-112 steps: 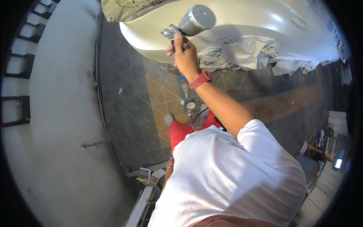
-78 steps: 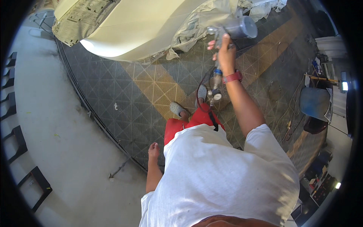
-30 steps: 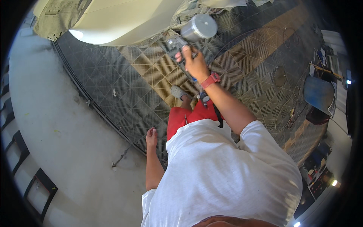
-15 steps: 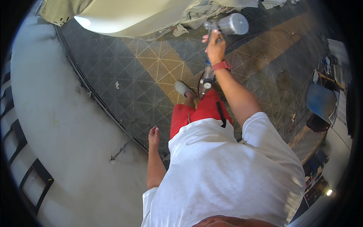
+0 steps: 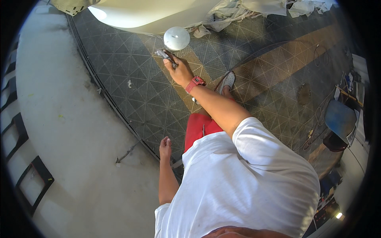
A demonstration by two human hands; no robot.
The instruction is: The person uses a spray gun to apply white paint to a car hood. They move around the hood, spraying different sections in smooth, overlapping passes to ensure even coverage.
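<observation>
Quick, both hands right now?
Left hand: loosely open, nothing seen in it.
Right hand: closed, holding the spray gun.

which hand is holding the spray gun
The right hand, with the red watch at its wrist, holds the spray gun; the left hand hangs beside the red shorts, nothing visible in it.

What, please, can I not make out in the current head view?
All in the head view:
- Spray gun: its grip is mostly covered by the right hand.
- Cup: its top hides whatever is inside.
- Car: cut off by the upper edge.
- Shoes: one shows; the other is hidden behind the right forearm.
</observation>
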